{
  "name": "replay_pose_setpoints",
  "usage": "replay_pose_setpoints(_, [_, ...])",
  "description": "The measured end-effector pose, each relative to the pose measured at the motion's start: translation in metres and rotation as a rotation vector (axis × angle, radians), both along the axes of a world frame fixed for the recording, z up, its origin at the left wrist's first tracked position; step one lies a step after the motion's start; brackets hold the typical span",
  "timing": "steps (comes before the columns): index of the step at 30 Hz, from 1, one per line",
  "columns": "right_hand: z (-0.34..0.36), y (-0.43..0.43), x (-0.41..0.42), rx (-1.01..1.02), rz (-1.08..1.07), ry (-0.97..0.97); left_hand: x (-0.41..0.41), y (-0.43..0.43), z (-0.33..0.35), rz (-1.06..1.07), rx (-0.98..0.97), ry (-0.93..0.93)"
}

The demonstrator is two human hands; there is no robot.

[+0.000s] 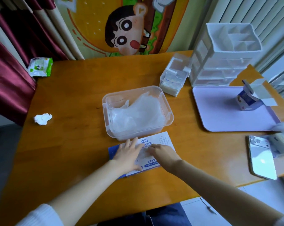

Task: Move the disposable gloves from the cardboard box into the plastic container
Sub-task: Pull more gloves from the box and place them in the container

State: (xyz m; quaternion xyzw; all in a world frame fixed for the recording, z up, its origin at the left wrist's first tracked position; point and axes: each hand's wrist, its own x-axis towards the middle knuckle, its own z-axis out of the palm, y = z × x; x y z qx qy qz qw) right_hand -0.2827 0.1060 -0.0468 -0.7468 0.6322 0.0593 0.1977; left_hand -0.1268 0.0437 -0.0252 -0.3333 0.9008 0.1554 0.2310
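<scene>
On the table (pixel 69 98), the left hand (pixel 127 154) lies flat, fingers spread, on the cardboard box (pixel 160 141). The right hand (pixel 162 154) touches a glove (pixel 143 154) at its opening, grip unclear. Just behind, the plastic container (pixel 105 103) holds gloves (pixel 138 111).

wooden table (pixel 69 95), cardboard box (pixel 156 141) under the fingers (pixel 133 144), plastic container (pixel 115 133) just beyond them, tissue (pixel 42 119) left, tray (pixel 219 115) and phone (pixel 261 159) right

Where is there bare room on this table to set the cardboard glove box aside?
Widest bare wood lies left, between the crumpled tissue and the plastic container. Another strip runs behind the container, from the wipes pack to the small clear box. The right is crowded: tray, phone, drawer unit.
</scene>
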Motion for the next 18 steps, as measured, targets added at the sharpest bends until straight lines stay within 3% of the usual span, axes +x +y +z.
replay_pose_setpoints(7, [0.005, -0.028, 0.012, 0.144, -0.035, 0.158, 0.0, 0.003, -0.002, 0.057, 0.019, 0.03])
replay_pose_setpoints(18, [0.011, -0.013, 0.001, 0.009, -0.079, -0.059, 0.0, 0.008, -0.002, 0.128, 0.041, 0.063])
